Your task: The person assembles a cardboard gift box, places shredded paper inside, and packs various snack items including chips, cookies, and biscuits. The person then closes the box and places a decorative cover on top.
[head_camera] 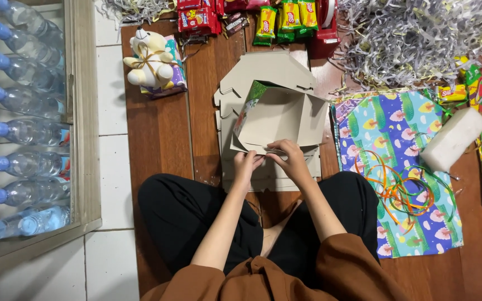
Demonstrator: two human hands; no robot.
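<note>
I sit cross-legged on a wooden board on the floor. A half-folded cardboard box (279, 114), brown inside with a printed green outer side, stands open on a stack of flat cardboard blanks (263, 69). My left hand (246, 165) pinches the box's near flap at its lower edge. Beside it, my right hand (290, 157) grips the same flap, fingers curled over the fold. Both hands touch each other's fingertips at the flap.
A white teddy bear (149, 57) sits at the upper left. Snack packets (285, 17) lie at the top, shredded paper (414, 39) at the upper right. Patterned wrapping paper (403, 134) with ribbons (400, 187) and a white foam block (453, 139) lie right. Water bottles (26, 134) fill a cabinet at left.
</note>
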